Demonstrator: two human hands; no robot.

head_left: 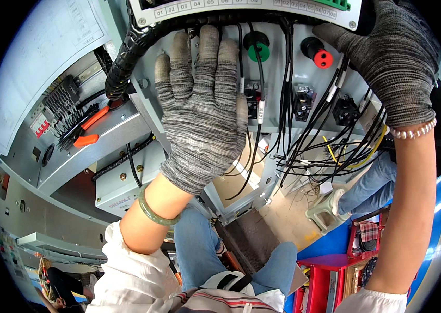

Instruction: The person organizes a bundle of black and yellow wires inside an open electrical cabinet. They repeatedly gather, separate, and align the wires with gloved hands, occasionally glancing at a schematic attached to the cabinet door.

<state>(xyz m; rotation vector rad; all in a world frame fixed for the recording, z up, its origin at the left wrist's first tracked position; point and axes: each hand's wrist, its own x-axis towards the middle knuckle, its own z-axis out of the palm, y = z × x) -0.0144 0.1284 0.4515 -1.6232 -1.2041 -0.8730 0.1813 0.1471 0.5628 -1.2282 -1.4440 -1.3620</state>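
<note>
My left hand (pixel 199 109), in a grey striped knit glove, lies with its fingers stretched out over a grey metal panel (pixel 150 83). Beside its fingertips, a black wire with a white sleeve hangs in front of a green round fitting (pixel 258 51). At the upper right my right hand (pixel 395 62), gloved alike, has its thumb spread toward the lower corner of a white terminal-numbered unit (pixel 252 11). Its other fingers run up to the picture's edge and are partly cut off. A red round fitting (pixel 323 58) sits just below that thumb. No object shows in either hand.
Bundles of loose black wires (pixel 309 156) hang below small black switch blocks (pixel 303 101). Orange-handled pliers (pixel 93 125) rest on a ledge at left, under a large drawing sheet (pixel 48 47). Red shelving (pixel 335 261) and a seated person's jeans (pixel 374 182) are at right.
</note>
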